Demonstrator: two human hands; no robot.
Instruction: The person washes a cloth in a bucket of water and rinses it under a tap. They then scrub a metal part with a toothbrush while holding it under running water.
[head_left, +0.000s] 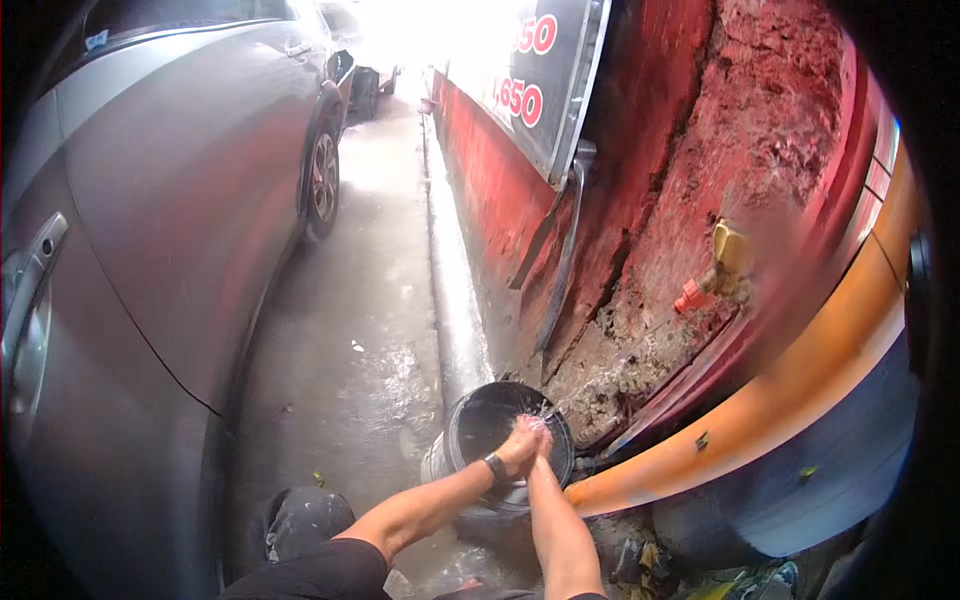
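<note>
- The left hand (515,449) and the right hand (541,440) were pressed together over the mouth of a bucket (434,463), the left one with a dark wristwatch (495,465) behind it.
- Their fingers were bunched and blurred; a pale patch showed at the knuckles, and whether they pinched a cloth, suds or nothing could not be told.
- The bucket, pale outside and dark within, stood on the wet concrete floor (345,370) by the foot of the red wall (480,190); how full it was could not be made out.
- The work looked to be in mid-course: both hands had been brought together within the rim, and neither had been drawn away from it.
- How much rubbing or squeezing was left could not be judged, since the fingers hid whatever lay between them.
- A brass fitting (732,250) with a red-orange outlet (690,297) sat on the wall to the right, untouched; a grey car (180,170) stood to the left.
</note>
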